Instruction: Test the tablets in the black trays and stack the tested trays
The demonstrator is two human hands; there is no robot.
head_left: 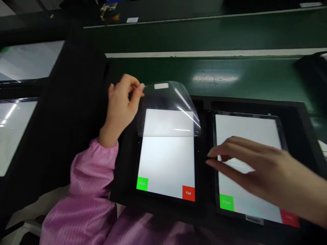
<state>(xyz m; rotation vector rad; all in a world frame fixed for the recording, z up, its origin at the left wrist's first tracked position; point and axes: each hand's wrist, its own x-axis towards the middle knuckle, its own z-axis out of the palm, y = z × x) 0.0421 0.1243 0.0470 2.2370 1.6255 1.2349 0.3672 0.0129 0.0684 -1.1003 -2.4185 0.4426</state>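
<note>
Behind everything runs the green worktop (pixel 268 75), and in front of it sits the black tray (pixel 296 112) carrying two tablets side by side, long axes running away from me. The left tablet (pixel 166 163) and the right tablet (pixel 246 129) both show white screens, with a dark strip between them. Over the far part of the left tablet a clear film (pixel 168 98) stands bowed up, its near edge crossing the screen from side to side.

That film lies directly right of my left hand (pixel 122 105), which is the nearer one; thumb and forefinger pinch its far left corner. My right hand (pixel 252 166) hangs over the right tablet, fingertips pointing left — nearer to me than the film's right corner, and apart from it. Those fingers are set narrow, but blurred, so I cannot tell whether they hold anything. The film's right edge is free, with open room above the dark strip. Smallest is the white tab (pixel 161 86), at the film's far edge.
</note>
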